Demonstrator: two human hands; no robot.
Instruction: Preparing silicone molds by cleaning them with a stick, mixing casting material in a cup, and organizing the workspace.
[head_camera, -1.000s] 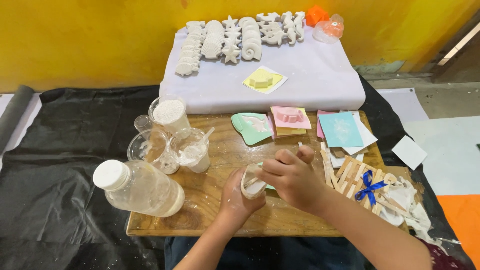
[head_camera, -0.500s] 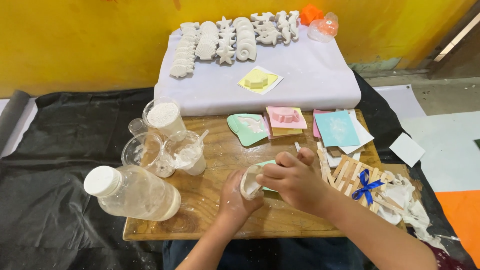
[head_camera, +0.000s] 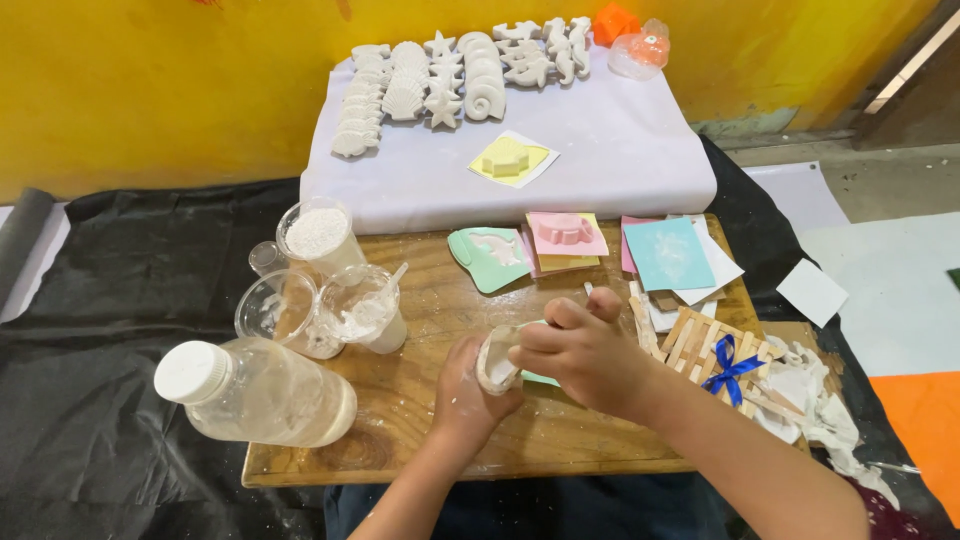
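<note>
Both hands clamp one small white cast over a low wooden table against a yellow wall.

Beyond the hands, the yellow wall (head_camera: 150, 90) backs a white-draped stand (head_camera: 620, 170) carrying rows of white shell and starfish casts (head_camera: 440, 75); black sheeting (head_camera: 110, 300) covers the floor to their left. The wooden table (head_camera: 440, 300) beneath them is dusted with powder. Left of the left hand (head_camera: 468, 385) lies a plastic bottle (head_camera: 255, 390), with clear cups (head_camera: 320, 300) past it. The right hand (head_camera: 585, 350) folds over the white cast (head_camera: 495, 362), fingers closed on it from above, while the left grips it from below. Just right, a stick frame with a blue bow (head_camera: 725, 360).
</note>
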